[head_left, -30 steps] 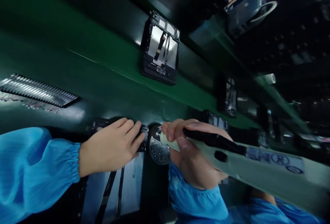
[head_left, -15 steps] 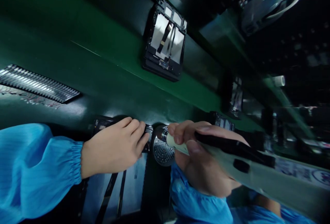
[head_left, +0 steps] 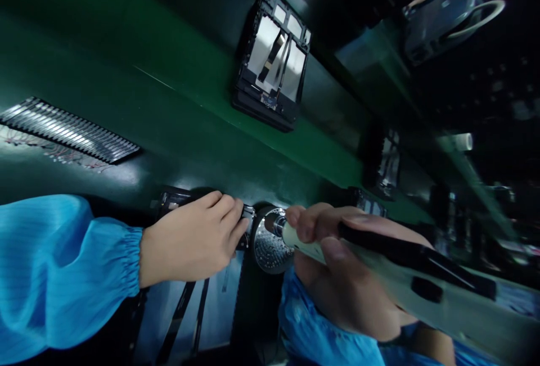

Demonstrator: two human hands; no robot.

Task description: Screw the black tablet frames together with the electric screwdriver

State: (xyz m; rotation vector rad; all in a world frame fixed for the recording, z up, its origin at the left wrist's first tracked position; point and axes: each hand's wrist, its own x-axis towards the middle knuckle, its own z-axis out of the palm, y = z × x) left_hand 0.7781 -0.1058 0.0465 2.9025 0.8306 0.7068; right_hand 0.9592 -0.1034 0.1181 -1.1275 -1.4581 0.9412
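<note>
Green bench (head_left: 181, 124) slants across the frame; at lower centre our left hand (head_left: 192, 242) lies over the device (head_left: 221, 310), whether gripping it we cannot tell, and our right hand (head_left: 358, 281) grips the driver (head_left: 476, 312), tip at the dish (head_left: 270, 253)

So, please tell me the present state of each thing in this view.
Left hand: resting on the near device
Right hand: closed around the pale tool
Pale tool: held, tip at the round dish
Near device: inside exposed, partly under the left hand
Far device: inside exposed, untouched
Round dish: speckled inside, details unclear
Slatted panel: lying on the green surface
</note>
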